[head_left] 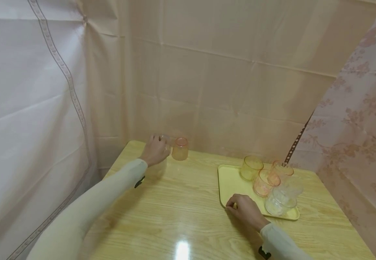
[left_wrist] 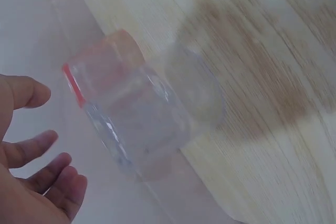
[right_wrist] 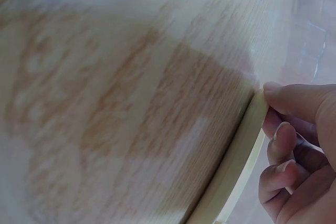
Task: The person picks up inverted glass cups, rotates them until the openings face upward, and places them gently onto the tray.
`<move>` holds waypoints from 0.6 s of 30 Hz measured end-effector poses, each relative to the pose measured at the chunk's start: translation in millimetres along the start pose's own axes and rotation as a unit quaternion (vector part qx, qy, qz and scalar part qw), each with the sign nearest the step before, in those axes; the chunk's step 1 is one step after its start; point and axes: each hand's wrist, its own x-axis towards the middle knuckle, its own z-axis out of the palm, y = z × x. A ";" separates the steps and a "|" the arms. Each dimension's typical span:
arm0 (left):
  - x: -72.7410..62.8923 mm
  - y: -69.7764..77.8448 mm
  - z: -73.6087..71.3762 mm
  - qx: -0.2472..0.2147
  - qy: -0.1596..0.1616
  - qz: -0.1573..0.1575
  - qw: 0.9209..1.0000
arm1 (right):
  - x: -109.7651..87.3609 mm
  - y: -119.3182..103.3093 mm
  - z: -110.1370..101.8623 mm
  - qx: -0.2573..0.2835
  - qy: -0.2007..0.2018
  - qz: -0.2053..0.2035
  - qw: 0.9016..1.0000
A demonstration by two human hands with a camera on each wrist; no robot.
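Clear cup: we see it [left_wrist: 149, 116] standing at the far left of the wooden table [head_left: 175, 202], near the back edge, partly hidden from the head view by the left hand [head_left: 156, 150].
Left hand: it reaches out beside the clear cup; from the wrist we see the fingers apart and lightly bent, with a gap between fingertips and cup, so it holds nothing.
Pink-orange cup: just right of the clear one we find this tumbler [head_left: 180, 151], its narrower, red-edged end up; we cannot tell whether the two cups touch.
Yellow tray: well to the right of that pair we see a shallow tray [head_left: 231, 182] lying on the table.
Right hand: its thumb and forefinger [head_left: 246, 210] are together, pinching the tray's rim at the near left corner, the other fingers curled.
Cups by the tray: we make out a yellow cup [head_left: 250, 172], a pink cup [head_left: 262, 188] and a clear glass cup [head_left: 274, 207] on the tray, rims up; an orange-rimmed cup [head_left: 283, 170] shows behind them. Something pale shows in the clear glass cup, too blurred for us to name.
Sleeves: both arms wear pale sleeves [head_left: 110, 191], with a dark band [head_left: 139, 181] at each wrist.
Writing: on the white sheet [head_left: 19, 90] at our left we can read an N and an O, slanted, at the edge of view.
Other hangings: a beige sheet [head_left: 207, 79] covers the back, and a floral sheet [head_left: 363, 119] hangs on the right.
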 end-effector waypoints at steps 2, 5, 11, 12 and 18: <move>-0.9 -4.9 -0.2 0.011 -0.004 -0.001 1.000 | -0.3 0.1 0.3 -0.001 0.001 0.000 1.000; -2.1 -10.9 0.5 0.020 -0.016 -0.009 1.000 | -0.3 -0.1 0.4 -0.002 0.003 0.002 1.000; -2.7 -16.4 5.5 0.026 -0.042 -0.038 0.998 | 0.5 0.3 0.1 0.001 0.005 0.003 1.000; -2.7 -16.8 6.8 0.032 -0.048 -0.039 0.998 | 0.6 0.4 0.1 0.001 0.006 0.002 1.000; -4.4 -17.1 13.7 0.047 -0.073 -0.045 0.995 | 0.4 1.1 0.4 0.006 0.006 0.001 1.000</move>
